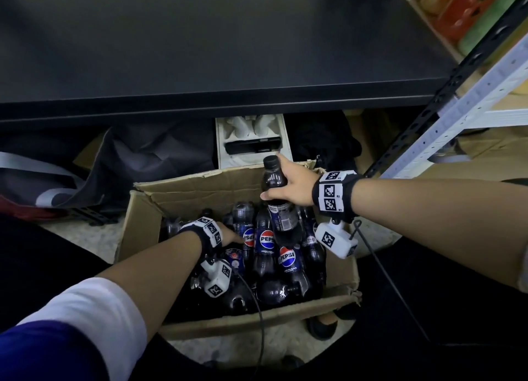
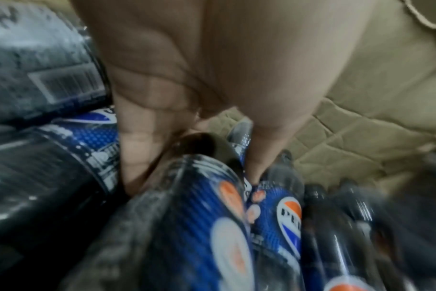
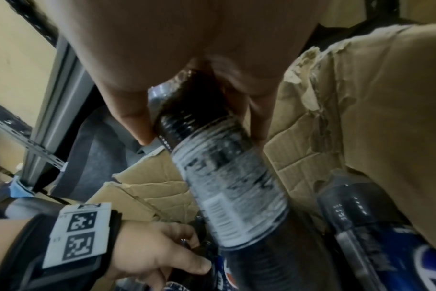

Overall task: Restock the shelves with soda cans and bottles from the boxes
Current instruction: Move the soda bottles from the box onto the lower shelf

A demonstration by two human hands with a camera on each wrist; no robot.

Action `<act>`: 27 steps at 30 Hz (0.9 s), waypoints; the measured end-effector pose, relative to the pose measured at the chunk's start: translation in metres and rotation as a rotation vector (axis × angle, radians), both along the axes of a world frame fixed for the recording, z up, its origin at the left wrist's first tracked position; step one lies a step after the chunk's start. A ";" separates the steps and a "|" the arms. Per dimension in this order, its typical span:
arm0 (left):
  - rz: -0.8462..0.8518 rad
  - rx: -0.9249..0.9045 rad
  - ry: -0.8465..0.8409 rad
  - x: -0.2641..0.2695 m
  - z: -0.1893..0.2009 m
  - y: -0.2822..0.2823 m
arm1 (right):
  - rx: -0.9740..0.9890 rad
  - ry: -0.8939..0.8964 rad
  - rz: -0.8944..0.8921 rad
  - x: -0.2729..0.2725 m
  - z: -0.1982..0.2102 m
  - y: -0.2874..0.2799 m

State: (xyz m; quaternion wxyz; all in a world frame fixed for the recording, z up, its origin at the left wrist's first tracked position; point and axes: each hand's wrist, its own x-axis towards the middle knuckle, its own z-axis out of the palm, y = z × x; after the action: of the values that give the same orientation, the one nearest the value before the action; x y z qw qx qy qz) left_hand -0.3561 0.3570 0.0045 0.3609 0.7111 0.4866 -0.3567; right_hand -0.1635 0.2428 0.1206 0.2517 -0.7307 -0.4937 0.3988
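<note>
The right hand (image 1: 294,185) is wrapped round the shoulder of a dark cola bottle (image 1: 278,200), thumb on one side and fingers on the other, holding it nearly upright above the far right part of the cardboard box (image 1: 143,218), cap up and base clear of the bottles below. The left hand (image 1: 228,235) is down inside the box, near its left wall; the left wrist view shows its fingers (image 2: 135,149) and thumb closing on either side of the upper end of a lying bottle (image 2: 187,206), though blur hides how firm that hold is.

The box holds many more bottles (image 1: 288,260), mostly lying at mixed angles, labels facing various ways. Judging by the full dark contents, each will be moderately heavy for its size, the plastic stiff under pressure but smooth and likely slick on the label film; the narrowed shoulder just under the cap looks the surest place to take hold, as the right hand does.

The box sits on a pale floor (image 1: 94,238). Just beyond the box, and higher, runs a broad black shelf (image 1: 228,52), bare where it shows. Under it, behind the box, lie dark bags (image 1: 148,152) and a white moulded tray (image 1: 251,140). To the right of the box rise perforated metal uprights (image 1: 445,115) of the racking.
</note>
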 end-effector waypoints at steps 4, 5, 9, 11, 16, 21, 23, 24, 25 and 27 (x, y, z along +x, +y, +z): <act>0.156 -0.100 -0.085 0.012 0.021 -0.011 | 0.024 0.043 -0.076 -0.004 -0.003 0.001; 0.184 -0.104 -0.119 0.015 0.027 -0.015 | 0.031 0.039 -0.094 -0.005 -0.001 0.002; 0.251 -0.126 -0.217 0.015 0.028 -0.016 | 0.070 -0.020 -0.141 0.000 0.005 0.008; 0.331 -0.070 -0.286 0.011 0.029 -0.015 | 0.094 -0.024 -0.154 0.004 0.009 0.010; 0.407 -0.006 -0.565 0.014 0.069 -0.010 | 0.182 -0.002 -0.151 0.009 0.028 0.009; 0.467 0.067 -0.946 0.021 0.116 0.011 | 0.310 0.026 -0.147 0.013 0.055 0.005; 0.420 0.053 -1.051 0.026 0.139 0.019 | 0.355 0.025 -0.152 0.016 0.070 0.003; 0.381 0.040 -1.088 0.029 0.154 0.021 | 0.375 0.032 -0.143 0.018 0.079 0.003; 0.345 0.033 -1.118 0.032 0.169 0.023 | 0.395 0.037 -0.133 0.020 0.088 0.002; 0.262 0.031 -1.184 0.038 0.201 0.024 | 0.452 0.026 -0.122 0.024 0.109 0.003</act>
State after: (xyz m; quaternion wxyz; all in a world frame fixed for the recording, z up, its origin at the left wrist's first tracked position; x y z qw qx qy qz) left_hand -0.3177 0.3807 0.2056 0.6007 0.7281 0.2919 0.1543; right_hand -0.1400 0.2462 0.2297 0.4389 -0.6789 -0.5222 0.2717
